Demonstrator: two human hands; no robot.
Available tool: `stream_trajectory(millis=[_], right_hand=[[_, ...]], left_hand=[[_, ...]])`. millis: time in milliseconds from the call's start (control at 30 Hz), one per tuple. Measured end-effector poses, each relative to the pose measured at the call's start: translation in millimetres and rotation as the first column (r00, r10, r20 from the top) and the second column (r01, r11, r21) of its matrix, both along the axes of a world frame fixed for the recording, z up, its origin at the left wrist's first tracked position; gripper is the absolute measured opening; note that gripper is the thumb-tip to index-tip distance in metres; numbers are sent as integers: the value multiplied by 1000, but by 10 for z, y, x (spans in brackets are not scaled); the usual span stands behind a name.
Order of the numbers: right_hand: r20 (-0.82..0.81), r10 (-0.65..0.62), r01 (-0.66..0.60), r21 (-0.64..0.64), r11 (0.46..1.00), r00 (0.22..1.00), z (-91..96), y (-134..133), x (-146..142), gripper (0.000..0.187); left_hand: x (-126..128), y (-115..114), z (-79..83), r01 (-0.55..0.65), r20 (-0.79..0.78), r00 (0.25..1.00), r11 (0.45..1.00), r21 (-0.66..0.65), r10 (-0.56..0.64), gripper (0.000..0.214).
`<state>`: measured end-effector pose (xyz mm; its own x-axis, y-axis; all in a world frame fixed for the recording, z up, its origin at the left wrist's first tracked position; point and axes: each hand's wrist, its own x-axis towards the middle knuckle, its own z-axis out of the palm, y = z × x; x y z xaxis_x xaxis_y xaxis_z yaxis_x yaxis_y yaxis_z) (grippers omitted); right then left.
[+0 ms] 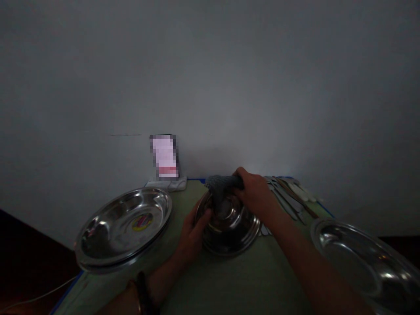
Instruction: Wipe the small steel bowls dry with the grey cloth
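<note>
A shiny metal bowl [234, 238] is held above the green tabletop, tilted so that its round base faces up. My left hand [193, 229] grips the bowl's left side, thumb on the metal and the other fingers hidden behind it. In my right hand [254, 190] is a bunched grey cloth [221, 186], closed in the fingers. Part of the cloth hangs down against the bowl near its base ring.
Stacked metal plates [108, 236], the top one with a round sticker, stand at the left. Another metal dish [354, 258] lies at the right. Several utensils [290, 197] lie at the back right. A phone [166, 155] leans on the wall above a folded white cloth [177, 183].
</note>
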<state>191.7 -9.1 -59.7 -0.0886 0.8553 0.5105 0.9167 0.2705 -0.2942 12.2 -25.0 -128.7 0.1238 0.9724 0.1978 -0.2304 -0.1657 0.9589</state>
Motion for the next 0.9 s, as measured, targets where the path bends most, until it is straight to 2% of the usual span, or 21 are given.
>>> stream_trajectory(millis=[167, 267, 367, 433, 533, 600, 667, 733, 900], right_hand=[[-169, 148, -143, 41, 989, 975, -41, 41, 105, 26], [-213, 241, -205, 179, 962, 947, 16, 36, 152, 32], [-135, 292, -238, 318, 918, 947, 100, 13, 200, 35], [-43, 285, -263, 273, 925, 957, 116, 1, 232, 39], [78, 281, -283, 19, 959, 957, 36, 4, 244, 43], [109, 268, -259, -96, 961, 957, -55, 17, 202, 43], [106, 215, -207, -82, 975, 971, -138, 34, 113, 41], [57, 142, -142, -6, 990, 988, -199, 54, 0, 43], [-94, 17, -9, 92, 996, 995, -307, 113, -133, 58]], left_hand=[[-29, 90, -67, -65, 101, 992, 994, -87, 73, 46], [-35, 139, -74, -117, 144, 978, 969, -220, 151, 44], [-18, 175, -34, -135, 192, 957, 920, -368, 217, 40], [-5, 199, -10, -120, 236, 942, 894, -431, 240, 32], [-2, 234, -14, -132, 250, 930, 878, -460, 271, 27], [-7, 249, -27, -140, 230, 936, 879, -457, 268, 29], [-7, 248, -22, -126, 229, 940, 879, -459, 254, 32], [-1, 232, 6, -99, 249, 939, 879, -466, 238, 33], [8, 180, 43, -30, 257, 951, 878, -478, 173, 30]])
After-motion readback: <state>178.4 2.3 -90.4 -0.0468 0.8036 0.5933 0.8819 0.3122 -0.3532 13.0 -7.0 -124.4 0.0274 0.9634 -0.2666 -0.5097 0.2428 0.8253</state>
